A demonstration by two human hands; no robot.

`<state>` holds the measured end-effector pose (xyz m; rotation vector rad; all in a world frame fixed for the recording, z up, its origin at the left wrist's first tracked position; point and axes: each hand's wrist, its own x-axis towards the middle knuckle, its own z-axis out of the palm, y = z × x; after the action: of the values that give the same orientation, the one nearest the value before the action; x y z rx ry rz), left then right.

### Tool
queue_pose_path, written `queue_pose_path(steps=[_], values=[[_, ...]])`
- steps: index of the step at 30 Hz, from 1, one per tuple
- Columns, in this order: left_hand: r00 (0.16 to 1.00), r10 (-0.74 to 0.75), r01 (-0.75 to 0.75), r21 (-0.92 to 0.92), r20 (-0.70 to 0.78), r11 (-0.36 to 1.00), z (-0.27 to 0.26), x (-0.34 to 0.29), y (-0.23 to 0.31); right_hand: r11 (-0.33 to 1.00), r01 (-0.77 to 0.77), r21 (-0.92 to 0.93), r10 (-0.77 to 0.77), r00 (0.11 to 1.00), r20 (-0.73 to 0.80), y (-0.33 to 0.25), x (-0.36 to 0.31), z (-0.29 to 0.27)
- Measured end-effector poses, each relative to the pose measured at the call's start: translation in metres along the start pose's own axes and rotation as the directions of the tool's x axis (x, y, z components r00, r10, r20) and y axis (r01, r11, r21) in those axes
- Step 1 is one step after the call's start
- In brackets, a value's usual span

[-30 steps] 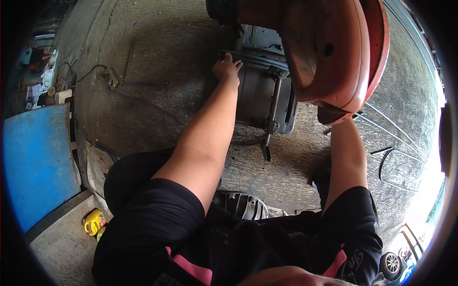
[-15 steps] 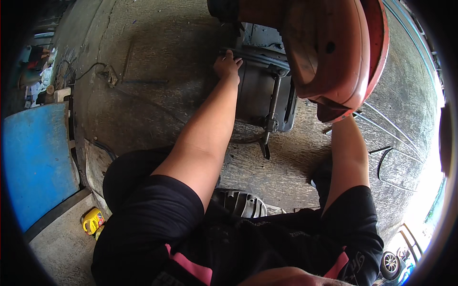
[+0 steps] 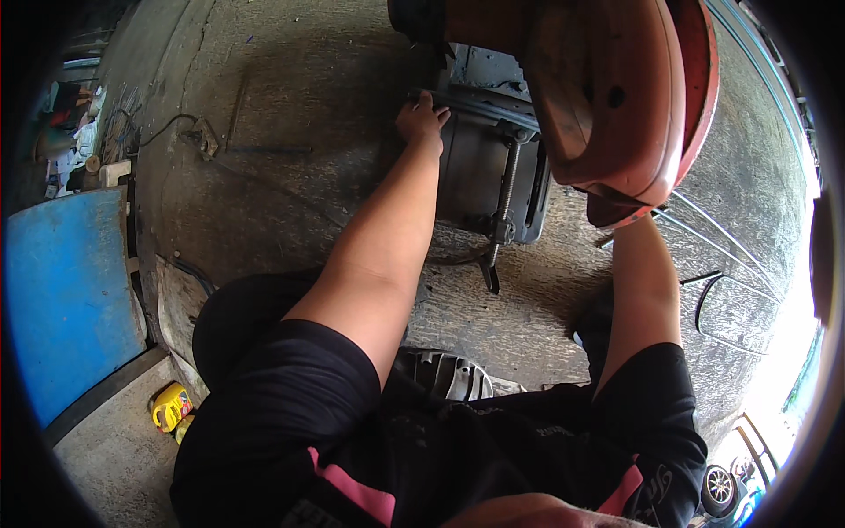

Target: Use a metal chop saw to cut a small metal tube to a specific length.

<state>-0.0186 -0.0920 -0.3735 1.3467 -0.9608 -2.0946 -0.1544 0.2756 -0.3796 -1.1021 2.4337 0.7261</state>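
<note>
An orange-red cut-off saw (image 3: 634, 97) looms in the upper right, its big housing and guard over a dark metal base (image 3: 466, 172). Long thin metal bars (image 3: 493, 109) lie across that base, next to the vise's jaw. Toward me runs the threaded vise screw (image 3: 508, 180), ending in a crank handle (image 3: 490, 273). My left hand (image 3: 421, 123) is closed round the left end of the bars, fingers curled over them. My right forearm (image 3: 647, 273) reaches up beneath the saw's housing, which hides the right hand completely.
Thin metal rods (image 3: 722, 233) stretch over the concrete floor at right. A blue panel (image 3: 70, 299) stands at left, with a yellow container (image 3: 171, 407) below it. A cable (image 3: 176, 121) lies at upper left. Close to my body is a ribbed metal part (image 3: 444, 374).
Almost nothing differs. The saw, its base and the bars appear shifted very slightly to the right in the picture; my left hand keeps its place on the bars.
</note>
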Motion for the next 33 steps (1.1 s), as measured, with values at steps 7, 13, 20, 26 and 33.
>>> queue_pose_path(steps=[7,13,20,26,33], values=[[1.0,-0.014,0.014,0.009,0.0,1.0,0.001,-0.002,0.004,1.0,0.011,-0.008,-0.011,1.0,0.008,-0.002,-0.002,-0.002],[0.999,-0.029,0.029,-0.005,0.013,1.0,0.002,-0.001,0.005,1.0,0.019,-0.024,-0.019,1.0,0.013,-0.004,-0.003,-0.003],[1.0,-0.013,0.01,0.174,0.016,0.985,0.001,-0.008,0.014,0.999,0.029,-0.046,-0.028,0.999,0.024,-0.006,-0.004,-0.011],[0.996,-0.076,0.066,0.206,0.043,0.976,-0.003,-0.011,0.019,0.993,0.054,-0.103,-0.052,0.999,0.017,-0.012,-0.01,-0.033],[0.992,-0.112,0.103,0.126,0.065,0.987,-0.01,-0.004,0.013,0.994,0.023,-0.105,-0.024,1.0,-0.013,-0.011,-0.012,-0.026]])
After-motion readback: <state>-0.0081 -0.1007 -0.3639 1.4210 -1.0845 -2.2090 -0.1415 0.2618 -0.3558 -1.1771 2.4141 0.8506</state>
